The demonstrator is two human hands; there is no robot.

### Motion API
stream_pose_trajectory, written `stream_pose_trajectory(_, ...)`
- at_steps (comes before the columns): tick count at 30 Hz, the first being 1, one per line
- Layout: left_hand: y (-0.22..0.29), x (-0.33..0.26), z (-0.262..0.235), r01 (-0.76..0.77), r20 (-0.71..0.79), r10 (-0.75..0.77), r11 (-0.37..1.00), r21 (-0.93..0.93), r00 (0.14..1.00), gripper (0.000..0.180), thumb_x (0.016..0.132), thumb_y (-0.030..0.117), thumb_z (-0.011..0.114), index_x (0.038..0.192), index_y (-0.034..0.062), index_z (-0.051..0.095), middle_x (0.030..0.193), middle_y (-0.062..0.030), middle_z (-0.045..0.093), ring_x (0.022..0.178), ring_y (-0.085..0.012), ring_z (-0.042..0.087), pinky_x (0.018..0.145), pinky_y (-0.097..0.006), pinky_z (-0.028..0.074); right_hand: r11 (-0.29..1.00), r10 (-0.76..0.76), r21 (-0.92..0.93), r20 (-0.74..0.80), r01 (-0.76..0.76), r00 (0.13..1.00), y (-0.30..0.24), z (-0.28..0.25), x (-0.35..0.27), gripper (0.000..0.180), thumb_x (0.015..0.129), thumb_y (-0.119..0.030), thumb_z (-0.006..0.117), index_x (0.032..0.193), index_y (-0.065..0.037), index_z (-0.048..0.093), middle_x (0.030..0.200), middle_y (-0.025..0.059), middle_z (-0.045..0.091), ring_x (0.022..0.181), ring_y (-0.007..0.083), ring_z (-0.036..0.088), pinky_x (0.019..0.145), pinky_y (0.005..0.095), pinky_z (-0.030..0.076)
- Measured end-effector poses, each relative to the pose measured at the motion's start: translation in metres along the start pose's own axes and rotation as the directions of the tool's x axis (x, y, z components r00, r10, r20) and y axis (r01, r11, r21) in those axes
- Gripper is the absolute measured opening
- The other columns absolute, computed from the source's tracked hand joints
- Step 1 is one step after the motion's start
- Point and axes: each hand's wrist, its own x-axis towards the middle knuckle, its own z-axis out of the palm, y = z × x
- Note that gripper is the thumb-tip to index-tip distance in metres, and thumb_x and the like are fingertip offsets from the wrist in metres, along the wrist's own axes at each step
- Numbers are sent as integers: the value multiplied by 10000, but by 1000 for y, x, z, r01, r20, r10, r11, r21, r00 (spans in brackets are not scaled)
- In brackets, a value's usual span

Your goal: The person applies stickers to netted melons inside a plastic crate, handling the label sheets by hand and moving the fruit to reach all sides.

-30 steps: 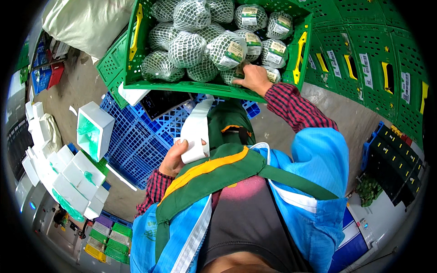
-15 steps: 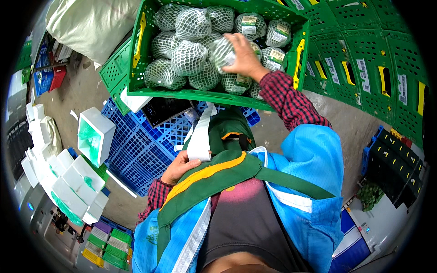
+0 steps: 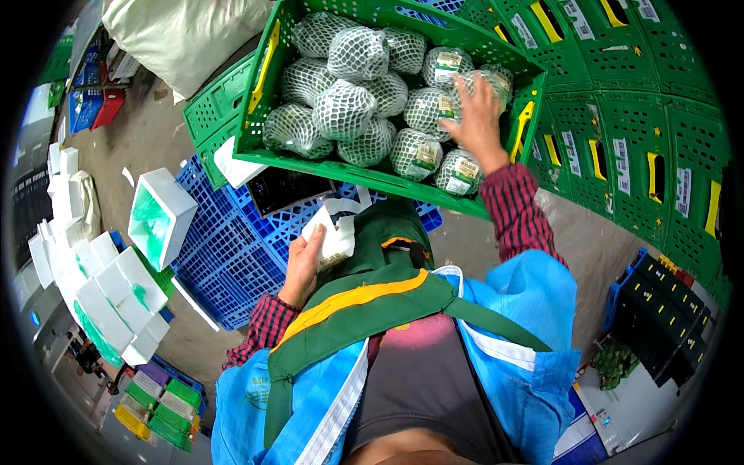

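A green plastic crate [image 3: 341, 172] stands in front of me, filled with several round green vegetables wrapped in white foam net [image 3: 342, 108]. My right hand [image 3: 474, 116] reaches into the crate's right side and rests on one netted, labelled vegetable [image 3: 446, 105], fingers spread over it. My left hand [image 3: 304, 260] is held close to my chest and grips a white strip of paper labels [image 3: 333, 236]. A green apron and blue jacket fill the lower view.
Blue plastic crates [image 3: 232, 263] lie below the green crate. A dark tablet [image 3: 288, 190] lies on them. White foam boxes [image 3: 159, 217] are stacked at left. Folded green crates [image 3: 620, 116] stand at right, black crates [image 3: 666, 318] lower right, a large white sack [image 3: 186, 39] behind.
My right hand has moved from the crate's front edge deeper into the crate, onto the netted vegetables. My left hand with the label strip has stayed near my chest.
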Motion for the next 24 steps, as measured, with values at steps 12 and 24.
stream_pose_trajectory(12, 10, 9, 23, -50, 0, 50, 984, -172, 999, 381, 990, 311, 499, 1150, -18, 609, 1024, -62, 659, 859, -120, 624, 778, -259, 499, 518, -564, 804, 64, 293, 823, -173, -23, -96, 144, 766, -107, 685, 909, -96, 674, 855, 59, 652, 830, 256, 607, 791, 366, 441)
stream_pose_trajectory(24, 28, -11, -32, -340, -328, 138, 619, -707, 934, 332, 1002, 351, 445, 1106, 58, 561, 1017, -77, 638, 931, -237, 633, 876, -411, 510, 178, -154, 914, 392, -364, 907, -178, -26, 15, 61, 895, -32, 568, 941, -3, 595, 871, 20, 618, 769, 89, 573, 694, 248, 486)
